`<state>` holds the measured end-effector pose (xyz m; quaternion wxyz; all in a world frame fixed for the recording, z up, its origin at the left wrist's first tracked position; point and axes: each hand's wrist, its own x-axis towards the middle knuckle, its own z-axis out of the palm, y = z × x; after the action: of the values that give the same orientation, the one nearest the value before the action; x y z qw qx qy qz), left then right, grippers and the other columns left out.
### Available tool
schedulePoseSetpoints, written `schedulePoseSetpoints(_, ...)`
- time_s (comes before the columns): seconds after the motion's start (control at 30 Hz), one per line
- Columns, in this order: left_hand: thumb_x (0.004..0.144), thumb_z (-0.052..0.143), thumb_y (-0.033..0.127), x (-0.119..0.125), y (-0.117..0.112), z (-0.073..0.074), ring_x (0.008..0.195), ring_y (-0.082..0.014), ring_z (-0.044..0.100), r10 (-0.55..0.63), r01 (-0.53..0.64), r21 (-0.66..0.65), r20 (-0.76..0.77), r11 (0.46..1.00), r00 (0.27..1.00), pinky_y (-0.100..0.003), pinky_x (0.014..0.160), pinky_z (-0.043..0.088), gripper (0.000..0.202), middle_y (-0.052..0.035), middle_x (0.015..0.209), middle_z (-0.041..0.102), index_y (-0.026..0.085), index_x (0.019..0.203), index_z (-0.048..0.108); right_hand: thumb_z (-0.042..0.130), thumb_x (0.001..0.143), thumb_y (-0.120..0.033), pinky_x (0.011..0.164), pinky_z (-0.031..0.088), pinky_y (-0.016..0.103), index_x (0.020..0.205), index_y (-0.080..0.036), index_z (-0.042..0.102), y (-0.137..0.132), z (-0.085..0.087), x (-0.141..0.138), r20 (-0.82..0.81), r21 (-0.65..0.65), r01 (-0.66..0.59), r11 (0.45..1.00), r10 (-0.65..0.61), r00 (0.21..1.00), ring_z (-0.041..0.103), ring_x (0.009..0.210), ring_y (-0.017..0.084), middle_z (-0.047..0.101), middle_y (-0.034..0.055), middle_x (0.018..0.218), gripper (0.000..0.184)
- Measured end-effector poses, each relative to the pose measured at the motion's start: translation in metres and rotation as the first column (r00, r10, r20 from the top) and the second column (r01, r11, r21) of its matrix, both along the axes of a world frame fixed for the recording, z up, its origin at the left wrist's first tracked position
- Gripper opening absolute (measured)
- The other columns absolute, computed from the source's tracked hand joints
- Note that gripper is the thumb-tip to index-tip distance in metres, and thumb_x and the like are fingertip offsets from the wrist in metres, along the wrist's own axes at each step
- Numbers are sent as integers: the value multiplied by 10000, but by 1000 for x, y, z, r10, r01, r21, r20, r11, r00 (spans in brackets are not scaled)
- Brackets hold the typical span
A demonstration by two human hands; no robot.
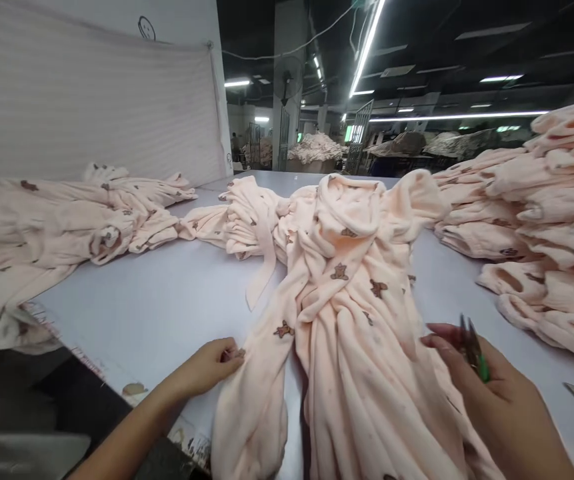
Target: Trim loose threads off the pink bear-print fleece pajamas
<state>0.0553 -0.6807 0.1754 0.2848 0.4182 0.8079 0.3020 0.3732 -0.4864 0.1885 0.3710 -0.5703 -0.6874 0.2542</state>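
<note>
Garment: a peach fleece robe [351,320] printed with small brown bears lies bunched along the middle of the desk [151,313], its near end hanging over the near edge between the two hands.
Left hand: the left hand [211,365] rests on the robe's left fold near the desk's edge, fingers [229,353] curled and pinching the cloth.
Right hand: the right hand [491,393] sits at the robe's right side, fingertips touching the fleece.
Snips: small green-handled thread snips [474,350] are held in the right hand, fingers closed about them, blades pointing up and away.
Loose strip: a belt [261,267] of the same fleece trails off the bundle onto the bare desk.
Left pile: more bear-print robes [77,227] lie flattened on the far left of the desk, below a pale wall panel [91,100].
Right pile: a folded stack [541,220] of the same fleece rises at the right.
Far: a dim workshop under strip lights [367,47], with more heaps of cloth.
</note>
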Motion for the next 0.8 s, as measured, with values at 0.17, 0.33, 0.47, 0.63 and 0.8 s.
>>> schedulePoseSetpoints(0.17, 742, 496, 601, 24, 15, 36, 460, -82, 387, 16, -93, 229, 319, 969, 948, -204, 466, 353, 417, 53, 575, 435, 190, 699, 437, 379, 838, -407, 843, 474, 236, 1117, -301, 578, -75, 9, -48, 103, 29, -625, 780, 619, 778, 619, 1014, 166, 671, -17, 1100, 359)
schedulePoseSetpoints(0.33, 792, 514, 537, 56, 33, 71, 642, -97, 533, -168, -21, 431, 396, 902, 903, -200, 588, 434, 342, -3, 855, 574, 215, 907, 515, 422, 760, -432, 677, 532, 447, 1050, -223, 662, -61, -48, -37, 286, -91, -490, 867, 494, 821, 684, 790, 316, 724, 80, 943, 431)
schedulePoseSetpoints(0.47, 795, 594, 353, 71, 22, 60, 942, -197, 597, -718, 637, 332, 358, 695, 597, -285, 838, 452, 223, -69, 1031, 640, 200, 948, 647, 444, 716, -581, 788, 512, 457, 959, -273, 670, -26, -63, 7, 308, -114, -358, 927, 376, 874, 658, 910, 315, 715, 43, 994, 453)
schedulePoseSetpoints(0.63, 845, 472, 268, 43, -11, 42, 1080, -233, 533, -196, 171, 246, 85, 954, 977, -353, 940, 407, 284, -72, 1156, 594, 229, 1102, 586, 459, 709, -627, 772, 520, 397, 958, -308, 651, -25, -62, 22, 292, -133, -325, 936, 351, 890, 640, 970, 284, 703, 0, 1038, 448)
schedulePoseSetpoints(0.8, 763, 555, 230, 33, -18, 26, 1286, -267, 296, -278, 295, 92, -165, 951, 946, -418, 1072, 247, 545, -81, 1380, 355, 260, 1290, 422, 472, 727, -618, 748, 514, 442, 990, -330, 636, -22, -80, 23, 343, -88, -348, 933, 357, 869, 654, 894, 288, 705, 0, 993, 423)
